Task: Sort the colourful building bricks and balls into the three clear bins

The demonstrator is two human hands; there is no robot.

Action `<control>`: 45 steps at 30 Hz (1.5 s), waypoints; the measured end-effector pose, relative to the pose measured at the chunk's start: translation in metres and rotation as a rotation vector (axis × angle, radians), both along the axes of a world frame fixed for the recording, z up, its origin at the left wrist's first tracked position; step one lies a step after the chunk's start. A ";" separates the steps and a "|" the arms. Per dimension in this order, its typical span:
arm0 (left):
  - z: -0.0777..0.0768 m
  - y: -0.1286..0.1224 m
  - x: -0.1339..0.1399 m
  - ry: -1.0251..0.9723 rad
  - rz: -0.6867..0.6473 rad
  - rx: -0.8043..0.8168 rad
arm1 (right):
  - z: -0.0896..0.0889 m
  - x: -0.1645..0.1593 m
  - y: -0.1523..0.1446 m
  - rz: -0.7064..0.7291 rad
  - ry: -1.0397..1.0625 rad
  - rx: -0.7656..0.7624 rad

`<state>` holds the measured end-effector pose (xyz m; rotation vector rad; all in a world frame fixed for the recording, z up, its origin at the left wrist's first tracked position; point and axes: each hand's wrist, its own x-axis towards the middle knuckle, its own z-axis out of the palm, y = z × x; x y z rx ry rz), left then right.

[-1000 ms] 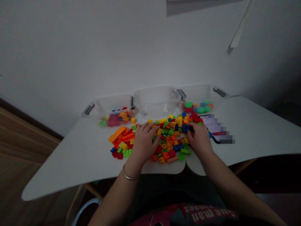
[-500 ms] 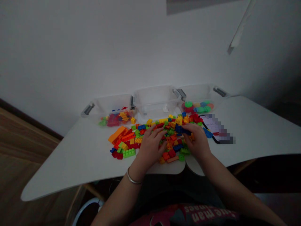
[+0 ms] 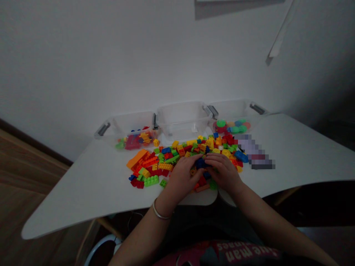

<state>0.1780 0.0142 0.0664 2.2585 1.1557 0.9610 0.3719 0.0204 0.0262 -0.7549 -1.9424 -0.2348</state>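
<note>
Between my hands, a dark blue building brick (image 3: 200, 163) is held over the front of a heap of coloured building bricks (image 3: 166, 166). My left hand (image 3: 183, 176) has its thumb and fingers closed at the brick's left side. From the other side my right hand (image 3: 224, 170) grips the same brick, fingers bent round its right end. The brick's exact shape is partly hidden by my fingers. Red, orange, yellow and green bricks lie under and around both hands.
Along the wall stand three clear plastic boxes: the left box (image 3: 116, 127) holds bricks, the middle box (image 3: 183, 123) shows none, the right box (image 3: 233, 109) holds rounded coloured pieces. A blurred-out phone (image 3: 255, 153) lies right of the heap on the white table (image 3: 83, 184).
My right hand has brought the blue brick left and towards me. The left hand has moved slightly nearer to me and closed on the brick's other side.
</note>
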 end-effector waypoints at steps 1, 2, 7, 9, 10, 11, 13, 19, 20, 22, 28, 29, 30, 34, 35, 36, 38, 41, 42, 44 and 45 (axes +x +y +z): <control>0.000 0.000 0.000 -0.020 0.004 -0.007 | 0.000 0.000 0.000 -0.009 0.010 -0.003; 0.000 0.001 0.000 -0.042 0.014 -0.019 | 0.000 0.000 -0.001 -0.019 0.018 -0.004; 0.007 0.001 -0.001 -0.212 0.114 -0.205 | -0.001 0.002 -0.002 -0.065 0.020 -0.032; 0.009 0.001 -0.002 -0.285 0.133 -0.306 | -0.002 0.002 -0.001 -0.081 0.011 -0.048; 0.009 0.001 -0.003 -0.312 0.130 -0.350 | -0.003 0.002 0.000 -0.082 0.007 -0.051; 0.009 0.001 -0.004 -0.333 0.122 -0.384 | -0.004 0.003 0.001 -0.078 0.003 -0.050; 0.007 0.001 -0.005 -0.357 0.100 -0.418 | -0.005 0.004 0.001 -0.064 -0.009 -0.041; 0.010 -0.006 -0.015 -0.181 0.033 -0.264 | -0.005 0.006 -0.001 -0.091 -0.009 -0.067; 0.012 -0.007 -0.016 -0.135 0.009 -0.218 | -0.004 0.006 -0.002 -0.110 0.000 -0.081; 0.015 -0.007 -0.019 -0.061 -0.009 -0.123 | -0.003 0.006 -0.002 -0.137 0.016 -0.109; 0.011 -0.002 -0.017 0.024 0.022 0.159 | 0.000 0.005 -0.003 -0.078 0.039 -0.155; 0.010 -0.002 -0.016 0.020 0.011 0.190 | 0.000 0.005 -0.003 -0.070 0.033 -0.163; 0.009 -0.001 -0.015 0.018 0.005 0.209 | 0.000 0.004 -0.003 -0.066 0.027 -0.172; 0.009 -0.001 -0.014 -0.019 0.070 0.159 | -0.003 0.005 -0.002 -0.097 0.031 -0.216; 0.010 -0.001 -0.015 -0.049 0.096 0.126 | -0.004 0.006 -0.001 -0.102 0.047 -0.219; 0.010 0.000 -0.016 -0.089 0.125 0.089 | -0.005 0.006 -0.001 -0.104 0.068 -0.218; 0.011 0.004 -0.020 -0.202 0.184 -0.011 | -0.006 0.007 0.000 -0.096 0.108 -0.208; 0.012 0.014 -0.028 -0.461 0.227 -0.202 | -0.007 0.009 0.000 -0.079 0.129 -0.203; 0.013 0.019 -0.032 -0.549 0.230 -0.255 | -0.006 0.009 0.000 -0.073 0.128 -0.203; 0.018 0.029 -0.042 -0.682 0.247 -0.293 | -0.005 0.010 0.000 -0.058 0.125 -0.203; 0.021 0.034 -0.049 -0.726 0.273 -0.265 | -0.005 0.010 -0.001 -0.053 0.124 -0.204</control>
